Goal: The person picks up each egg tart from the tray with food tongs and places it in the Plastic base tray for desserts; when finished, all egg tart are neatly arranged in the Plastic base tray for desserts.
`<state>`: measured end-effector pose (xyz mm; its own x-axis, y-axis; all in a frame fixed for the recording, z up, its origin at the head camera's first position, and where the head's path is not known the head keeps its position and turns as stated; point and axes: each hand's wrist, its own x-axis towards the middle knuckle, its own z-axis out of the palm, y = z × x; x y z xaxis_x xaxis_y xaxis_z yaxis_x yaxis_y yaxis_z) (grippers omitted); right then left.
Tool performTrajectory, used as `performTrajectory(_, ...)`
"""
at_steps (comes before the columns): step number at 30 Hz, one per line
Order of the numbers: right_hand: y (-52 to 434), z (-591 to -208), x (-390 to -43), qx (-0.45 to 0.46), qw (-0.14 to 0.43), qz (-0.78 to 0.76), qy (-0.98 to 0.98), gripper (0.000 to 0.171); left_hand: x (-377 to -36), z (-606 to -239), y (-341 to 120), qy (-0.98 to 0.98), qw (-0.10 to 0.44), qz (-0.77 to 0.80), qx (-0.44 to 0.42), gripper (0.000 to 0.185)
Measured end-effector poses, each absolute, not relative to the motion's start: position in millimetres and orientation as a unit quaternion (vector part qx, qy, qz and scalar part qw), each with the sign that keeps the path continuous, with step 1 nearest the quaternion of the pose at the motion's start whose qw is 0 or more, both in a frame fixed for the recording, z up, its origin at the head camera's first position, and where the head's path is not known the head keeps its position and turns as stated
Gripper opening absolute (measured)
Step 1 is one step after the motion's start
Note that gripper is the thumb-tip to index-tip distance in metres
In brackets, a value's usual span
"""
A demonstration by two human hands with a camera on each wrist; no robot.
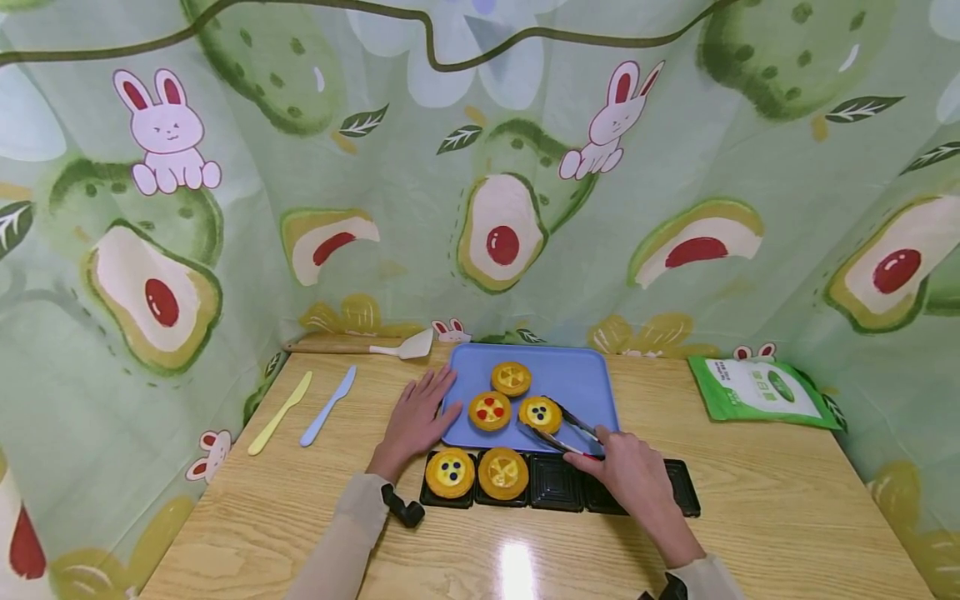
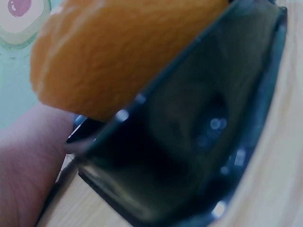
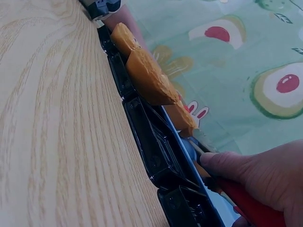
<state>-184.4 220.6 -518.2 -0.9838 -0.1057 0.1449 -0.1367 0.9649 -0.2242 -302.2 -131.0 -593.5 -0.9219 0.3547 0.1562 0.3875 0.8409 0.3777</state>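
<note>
My right hand (image 1: pixel 633 471) holds red-handled tongs (image 1: pixel 557 442), whose two arms lie on either side of a tart with dark blue berries (image 1: pixel 540 414) on the blue tray (image 1: pixel 577 367). In the right wrist view, the thumb presses along the red handle (image 3: pixel 253 203). Flat on the tray's left edge rests my left hand (image 1: pixel 416 417), fingers straight. Two more tarts share the tray: one with yellow fruit pieces (image 1: pixel 512 379), one with red pieces (image 1: pixel 490 412). In front, a black compartment tray (image 1: pixel 556 483) holds a blueberry tart (image 1: pixel 450 472) and a yellow-fruit tart (image 1: pixel 503 474) in its two left compartments.
To the left lie a yellow plastic knife (image 1: pixel 279 414) and a blue plastic knife (image 1: pixel 328 406). A wooden-handled spatula (image 1: pixel 412 344) lies along the back by the printed curtain (image 1: pixel 420 167). A green and white packet (image 1: pixel 765 390) sits at the back right.
</note>
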Motion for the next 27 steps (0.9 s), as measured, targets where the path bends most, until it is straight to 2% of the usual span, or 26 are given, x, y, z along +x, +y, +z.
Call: performTrajectory(27,227.3,-515.9,-184.9,0.076,0.098,0.110,-0.986,0.051,-304.1,-593.7,-130.8,-0.962,0.027,-0.194,-0.190,0.071)
